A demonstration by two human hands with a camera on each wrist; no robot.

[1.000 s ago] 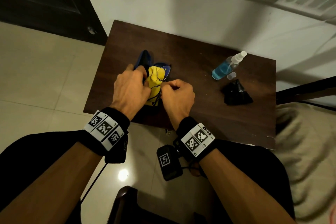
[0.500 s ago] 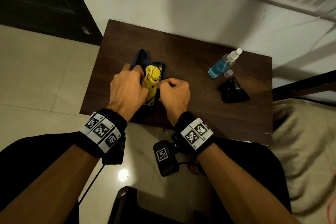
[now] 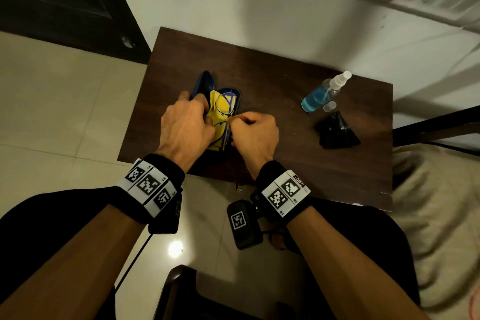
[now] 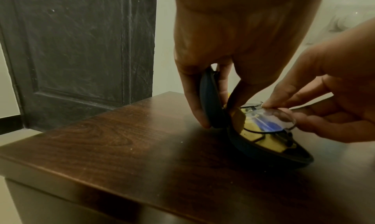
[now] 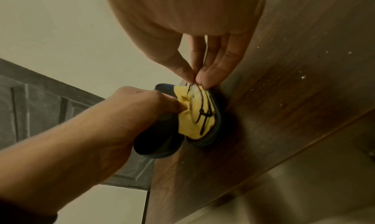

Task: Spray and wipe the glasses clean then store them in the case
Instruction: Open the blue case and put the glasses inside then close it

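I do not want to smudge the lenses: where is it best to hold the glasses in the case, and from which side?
Probably the thin rim of the glasses, pinched from above: they lie flat in the open case, lens faces up, as the right hand does now.

A black pouch (image 3: 337,132) lies on the wooden table (image 3: 272,73).

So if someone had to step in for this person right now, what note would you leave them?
Left hand: grips the raised lid of the open case, which sits on the table.
Right hand: pinches the glasses by the rim, over the yellow cloth in the case.
Spray bottle lies at the table's far right, its cap beside it.
Left: settle the glasses inside, release the grip, close the lid.
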